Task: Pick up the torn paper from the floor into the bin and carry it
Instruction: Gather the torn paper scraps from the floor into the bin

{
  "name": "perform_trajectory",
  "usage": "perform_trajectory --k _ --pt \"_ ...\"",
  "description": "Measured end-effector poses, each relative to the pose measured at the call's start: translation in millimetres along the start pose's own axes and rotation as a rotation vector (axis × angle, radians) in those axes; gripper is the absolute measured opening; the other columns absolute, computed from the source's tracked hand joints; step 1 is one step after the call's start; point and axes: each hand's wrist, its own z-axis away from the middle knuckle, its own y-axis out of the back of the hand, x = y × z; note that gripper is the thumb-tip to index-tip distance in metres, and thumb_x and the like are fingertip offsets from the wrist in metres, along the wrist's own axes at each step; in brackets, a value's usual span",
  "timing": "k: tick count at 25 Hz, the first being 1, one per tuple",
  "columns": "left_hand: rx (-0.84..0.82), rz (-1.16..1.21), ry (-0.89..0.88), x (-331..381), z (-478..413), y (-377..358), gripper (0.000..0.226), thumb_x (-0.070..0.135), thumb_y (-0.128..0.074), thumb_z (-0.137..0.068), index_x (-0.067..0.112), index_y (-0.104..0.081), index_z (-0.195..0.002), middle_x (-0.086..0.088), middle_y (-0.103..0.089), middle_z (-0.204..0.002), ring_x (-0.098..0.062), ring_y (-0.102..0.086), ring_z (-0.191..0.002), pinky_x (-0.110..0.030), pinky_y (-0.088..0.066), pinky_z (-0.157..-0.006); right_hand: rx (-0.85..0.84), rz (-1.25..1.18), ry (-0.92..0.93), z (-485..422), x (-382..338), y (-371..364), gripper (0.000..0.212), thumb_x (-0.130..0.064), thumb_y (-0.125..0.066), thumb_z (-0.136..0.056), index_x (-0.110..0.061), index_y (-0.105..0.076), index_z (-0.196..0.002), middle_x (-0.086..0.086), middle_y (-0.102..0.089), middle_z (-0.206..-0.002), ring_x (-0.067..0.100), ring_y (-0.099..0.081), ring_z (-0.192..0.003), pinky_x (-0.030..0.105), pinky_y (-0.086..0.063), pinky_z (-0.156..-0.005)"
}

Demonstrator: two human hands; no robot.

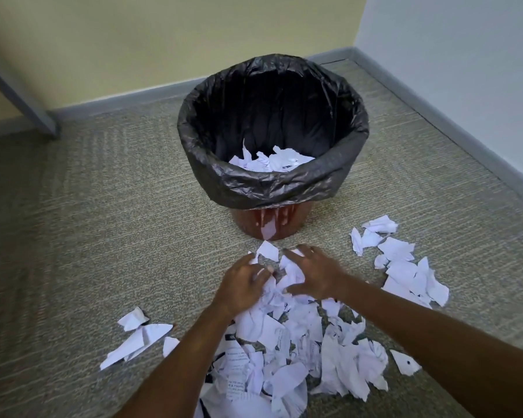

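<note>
Cupping torn paper [287,336] between curled left hand [243,285] and right hand [314,276], lined bin [272,182] beyond, table leg [21,98] far left.

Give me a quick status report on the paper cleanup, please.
Left hand and right hand gathering scraps at the pile top. Bin upright, some paper inside. Nothing blocking the way.

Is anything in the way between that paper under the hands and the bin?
Nothing visible. The left hand and right hand rest on the paper, and only bare carpet lies between it and the bin. The bin is open, with some scraps already inside.
</note>
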Motion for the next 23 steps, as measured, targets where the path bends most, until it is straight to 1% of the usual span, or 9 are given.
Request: perform_trajectory --k 3,6,8,10,12,14,18,21,23 --pt "-0.231 0.002 0.048 15 19 12 0.059 0.06 -0.056 -0.083 0.036 -0.047 -0.137 -0.003 -0.026 -0.157 -0.019 -0.023 -0.145 -0.033 -0.02 -0.116 -0.059 0.142 0.049 16 -15 -6 0.091 -0.045 -0.068 -0.083 -0.03 -0.011 -0.152 0.013 -0.013 -0.158 0.043 -0.022 -0.141 0.057 -0.039 -0.103" --pt "-0.441 -0.343 0.005 15 33 16 0.098 0.063 -0.071 -0.067 0.038 -0.022 -0.148 -0.007 -0.002 -0.162 -0.026 -0.002 -0.149 -0.045 -0.012 -0.118 0.037 0.251 0.091 26 -33 -11 0.074 -0.015 -0.063 -0.087 -0.022 -0.022 -0.148 0.018 -0.021 -0.153 0.043 -0.034 -0.132 0.049 -0.048 -0.092" --pt "-0.446 -0.546 -0.025 13 37 11 0.092 0.048 -0.074 -0.072 0.029 -0.025 -0.148 -0.012 -0.002 -0.161 -0.033 -0.004 -0.147 -0.052 -0.02 -0.114 0.074 0.265 0.12 30 -38 -13 0.065 -0.005 -0.059 -0.087 -0.016 -0.031 -0.144 0.02 -0.024 -0.151 0.041 -0.04 -0.127 0.045 -0.05 -0.087" --pt "-0.327 -0.607 -0.069 13 40 2 0.068 0.028 -0.07 -0.08 0.021 -0.04 -0.14 -0.011 -0.02 -0.156 -0.034 -0.02 -0.142 -0.048 -0.035 -0.108 0.087 0.233 0.134 33 -38 -11 0.056 0.0 -0.056 -0.084 -0.01 -0.042 -0.137 0.021 -0.029 -0.147 0.04 -0.047 -0.12 0.043 -0.05 -0.084" --pt "-0.156 -0.511 -0.112 14 44 -4 0.046 0.01 -0.061 -0.083 0.016 -0.054 -0.128 -0.011 -0.042 -0.141 -0.032 -0.041 -0.129 -0.042 -0.045 -0.097 0.136 0.16 0.129 35 -35 -5 0.041 0.003 -0.054 -0.082 -0.006 -0.054 -0.122 0.019 -0.04 -0.136 0.038 -0.056 -0.109 0.039 -0.049 -0.078" --pt "0.002 -0.277 -0.037 9 45 -5 0.035 0.0 -0.056 -0.08 0.009 -0.066 -0.111 -0.015 -0.059 -0.121 -0.033 -0.057 -0.112 -0.036 -0.048 -0.089 0.209 0.025 0.109 35 -31 2 0.028 0.003 -0.054 -0.083 -0.005 -0.062 -0.109 0.018 -0.051 -0.122 0.036 -0.06 -0.102 0.037 -0.047 -0.078" --pt "0.118 0.077 0.249 1 45 6 0.032 0.003 -0.072 -0.073 0.001 -0.07 -0.105 -0.004 -0.068 -0.105 -0.019 -0.062 -0.101 -0.019 -0.044 -0.081 0.283 -0.297 0.06 41 -30 28 0.023 -0.006 -0.073 -0.079 -0.007 -0.072 -0.102 0.012 -0.064 -0.114 0.023 -0.061 -0.105 0.022 -0.041 -0.08" --pt "0.12 0.398 0.367 16 50 28 0.014 0.003 -0.08 -0.068 -0.001 -0.073 -0.079 0.007 -0.059 -0.059 -0.013 -0.055 -0.061 -0.019 -0.04 -0.052 0.255 -0.62 -0.004 71 -42 63 0.026 -0.007 -0.078 -0.077 -0.005 -0.072 -0.101 0.004 -0.066 -0.106 -0.007 -0.057 -0.057 0.009 -0.037 -0.053" --pt "0.07 0.613 0.432 35 62 52 0.009 -0.001 -0.078 -0.069 0.005 -0.073 -0.073 0.006 -0.063 -0.051 -0.011 -0.055 -0.046 -0.019 -0.043 -0.047 0.131 -0.807 -0.036 96 -47 87 0.027 -0.008 -0.079 -0.077 -0.006 -0.071 -0.103 -0.005 -0.066 -0.096 0.001 -0.041 -0.034 0.015 -0.034 -0.039"
